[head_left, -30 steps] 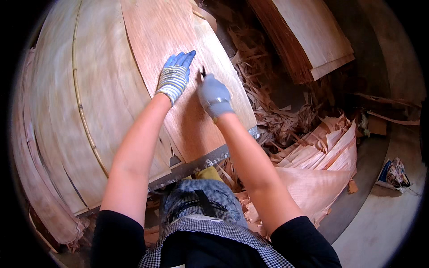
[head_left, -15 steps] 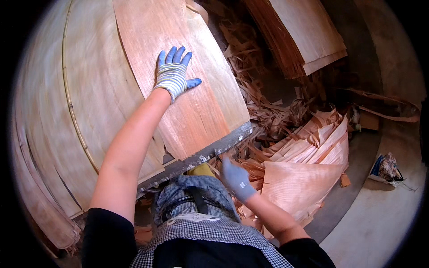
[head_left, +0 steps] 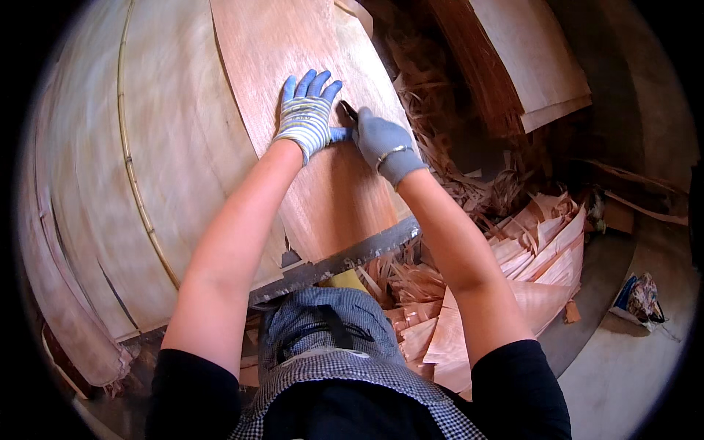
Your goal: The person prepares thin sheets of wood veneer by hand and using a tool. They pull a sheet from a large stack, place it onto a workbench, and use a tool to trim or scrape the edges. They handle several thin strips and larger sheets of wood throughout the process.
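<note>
My left hand [head_left: 308,114], in a striped glove with blue fingers, lies flat with fingers spread on a reddish wood veneer sheet [head_left: 271,44]. Close beside its thumb, my right hand [head_left: 383,141] in a grey glove is closed around a small dark knife-like tool [head_left: 348,111]. Only the tool's dark tip shows past the fingers, over the right part of the sheet. A paler veneer sheet [head_left: 367,62] shows along the right side, under the reddish one. Whether the tip touches the wood, I cannot tell.
A bamboo strip [head_left: 128,158] lies across pale veneer on the left. The bench's dark edge [head_left: 345,257] runs close to my waist. Torn veneer scraps [head_left: 539,257] heap on the floor at right. Behind them stands a veneer stack [head_left: 535,66]. A small bag [head_left: 639,301] lies far right.
My right hand has come up from beside my waist onto the veneer next to my left hand, and the dark tool now shows in it. My left hand still presses flat.
</note>
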The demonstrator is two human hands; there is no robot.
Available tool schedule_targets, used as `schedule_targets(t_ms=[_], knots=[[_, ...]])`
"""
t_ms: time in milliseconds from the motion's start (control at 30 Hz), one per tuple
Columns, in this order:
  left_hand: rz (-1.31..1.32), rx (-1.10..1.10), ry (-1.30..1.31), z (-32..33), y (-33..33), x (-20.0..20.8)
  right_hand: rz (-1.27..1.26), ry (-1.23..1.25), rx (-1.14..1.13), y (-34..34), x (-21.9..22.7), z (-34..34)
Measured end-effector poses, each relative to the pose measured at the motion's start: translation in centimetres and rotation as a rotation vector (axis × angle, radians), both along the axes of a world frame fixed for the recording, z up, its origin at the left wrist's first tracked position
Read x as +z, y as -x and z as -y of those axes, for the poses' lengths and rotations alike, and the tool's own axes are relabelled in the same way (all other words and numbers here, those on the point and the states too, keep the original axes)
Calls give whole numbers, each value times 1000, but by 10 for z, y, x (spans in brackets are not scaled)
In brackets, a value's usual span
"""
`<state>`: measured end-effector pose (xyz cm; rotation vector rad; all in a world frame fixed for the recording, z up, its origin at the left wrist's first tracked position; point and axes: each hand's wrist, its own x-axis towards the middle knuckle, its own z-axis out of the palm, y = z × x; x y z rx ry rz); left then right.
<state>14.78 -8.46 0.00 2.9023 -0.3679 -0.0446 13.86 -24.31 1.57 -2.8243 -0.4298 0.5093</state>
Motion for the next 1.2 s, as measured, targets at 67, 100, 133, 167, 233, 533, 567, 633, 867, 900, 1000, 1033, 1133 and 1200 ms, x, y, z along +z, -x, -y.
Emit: schedule_targets(t_ms=[67,100,133,167,233,533,567,633,867,900,1000,1033,1133,1200], knots=[[-10,-2,-7,0,2,-1,-65,-7,-99,36,7,14],[-16,-3,-10,0,1,0,-78,-6,-132,63,5,29],[-24,-5,-12,0,1,0,-93,-4,-165,102,0,50],[-32,6,-12,-1,2,-4,-76,11,-169,146,1,66],[-42,18,-19,-3,2,-2,-195,82,-253,229,16,98],[-30,-4,-92,10,-2,-1,236,-465,-98,149,35,34],[-50,-4,-64,12,-5,-1,199,-338,-100,141,29,24],[-233,116,147,-23,-41,-1,182,-210,-89,131,24,9],[-20,1180,304,-91,-54,4,213,-108,-93,133,22,0],[-50,1141,439,-104,-57,-3,212,-97,-88,139,23,-3],[-180,812,469,-114,-81,3,217,-82,-90,137,20,0],[-133,747,734,-107,-88,12,229,-79,-83,135,18,2],[-44,703,1281,-107,-112,54,261,-73,-62,139,14,6],[-219,527,1650,-228,-118,73,244,-143,19,154,28,-20]])
